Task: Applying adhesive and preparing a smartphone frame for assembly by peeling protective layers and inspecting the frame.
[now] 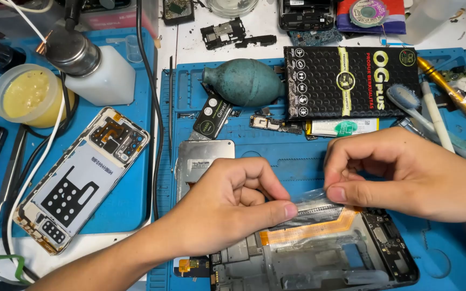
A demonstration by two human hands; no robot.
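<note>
My left hand (pixel 227 207) and my right hand (pixel 405 175) meet over an opened phone frame (pixel 319 258) on the blue work mat (pixel 297 156). Between their thumbs and forefingers both hands pinch a thin clear strip of film (pixel 309 200), stretched just above the frame's orange flex cable (pixel 308 230). A bare metal plate (pixel 198 161) lies under my left hand's knuckles.
A phone back cover (pixel 79 183) lies at left on a second blue mat. Behind the hands sit a green rubber air blower (pixel 244 81), a black flat package (pixel 351 81), a brush (pixel 405 99), a tub of yellow paste (pixel 28 94) and a white bottle (pixel 101 73).
</note>
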